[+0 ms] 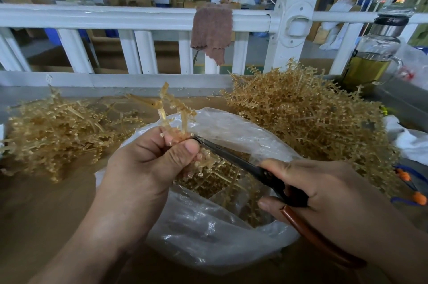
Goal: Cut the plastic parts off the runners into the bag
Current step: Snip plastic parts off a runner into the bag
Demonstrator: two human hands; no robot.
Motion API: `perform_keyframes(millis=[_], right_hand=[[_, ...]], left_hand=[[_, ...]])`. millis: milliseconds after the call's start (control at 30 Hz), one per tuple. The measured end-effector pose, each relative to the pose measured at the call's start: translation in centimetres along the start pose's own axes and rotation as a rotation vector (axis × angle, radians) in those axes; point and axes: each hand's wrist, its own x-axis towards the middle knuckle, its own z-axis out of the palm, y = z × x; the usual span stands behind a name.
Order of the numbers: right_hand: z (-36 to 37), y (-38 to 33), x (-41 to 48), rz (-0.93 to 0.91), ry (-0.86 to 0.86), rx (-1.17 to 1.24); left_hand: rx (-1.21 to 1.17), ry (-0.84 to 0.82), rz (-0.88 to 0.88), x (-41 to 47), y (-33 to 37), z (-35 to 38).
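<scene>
The bag (208,239) sits near centre on the table (46,205), cut parts (215,181) seemingly in it. One runner pile (53,130) lies left of it, a second pile (308,117) right. A railing (115,17) runs behind, a cloth (212,31) on it; a bottle (375,52) stands far right.

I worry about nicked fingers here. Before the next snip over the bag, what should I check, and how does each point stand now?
1. Runner pinched between thumb and fingers of the left hand: ok.
2. Scissors held in the right hand: ok.
3. Bag mouth open under the cutting spot: ok.
4. Blade tip apart from the left thumb: not ok, it lies right beside it.
5. Blades closed around a part: cannot tell.
</scene>
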Motion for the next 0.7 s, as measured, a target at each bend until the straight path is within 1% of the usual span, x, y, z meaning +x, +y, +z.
perform_keyframes(millis=[167, 433, 567, 700], right_hand=[[0.05, 0.12, -0.02, 0.004, 0.012, 0.0], [0.16, -0.01, -0.06, 0.012, 0.015, -0.024], [0.22, -0.04, -0.04, 0.018, 0.008, -0.04], [0.02, -0.17, -0.09, 0.038, -0.019, -0.045]], left_hand=[[0.019, 0.008, 0.013, 0.07, -0.28, -0.09], [-0.019, 0.033, -0.037, -0.01, -0.06, -0.11], [-0.004, 0.016, -0.046, -0.12, 0.25, 0.01], [-0.008, 0.046, -0.025, -0.14, 0.2, 0.12]])
